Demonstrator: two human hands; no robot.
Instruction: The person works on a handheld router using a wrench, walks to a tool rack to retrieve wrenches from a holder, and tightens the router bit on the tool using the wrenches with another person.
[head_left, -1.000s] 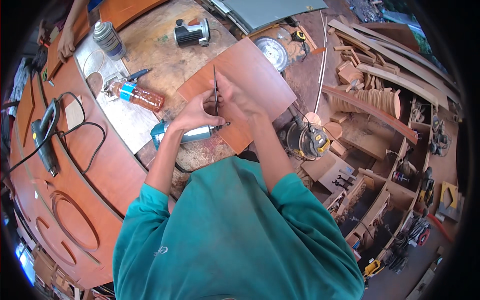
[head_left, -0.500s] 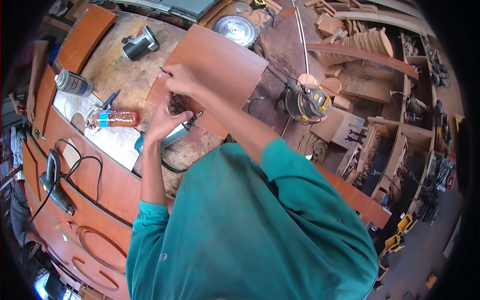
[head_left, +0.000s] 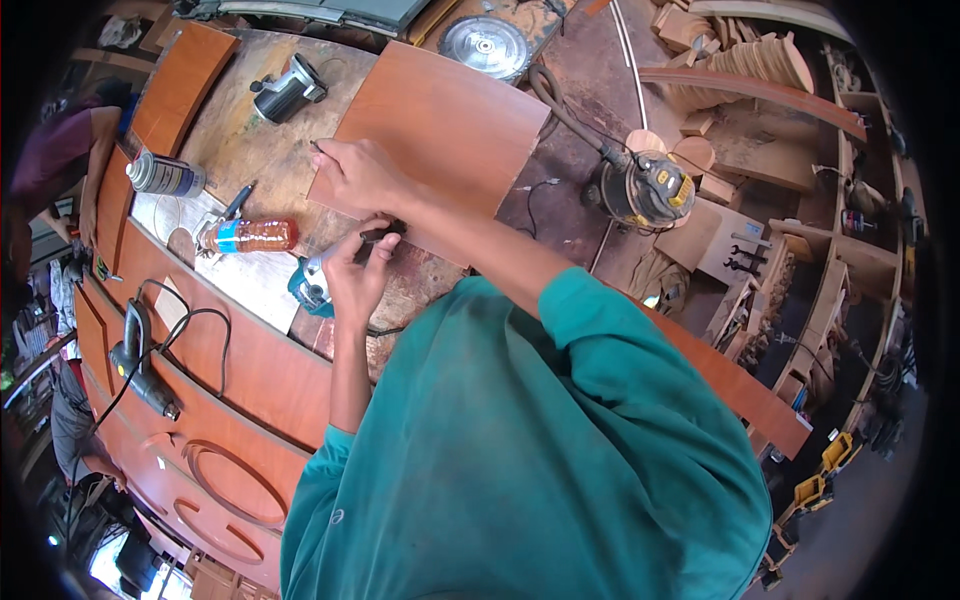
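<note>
My left hand curls around the dark metal end of a teal power tool lying on the worn bench. My right hand is pinched on a thin dark object, mostly hidden by my fingers, over a square reddish-brown board. Left of my hands are a plastic bottle of reddish-brown contents, a spray can and a dark pen-like tool. A black-and-silver tool part sits behind them.
A saw blade is behind the board. A corded router, wood offcuts and shelving are right. A heat gun and curved panels are left. Another person stands at the far left.
My right hand has moved up and left along the board, away from my left hand, with the thin dark object. My head view has shifted, and more of the person at left shows.
</note>
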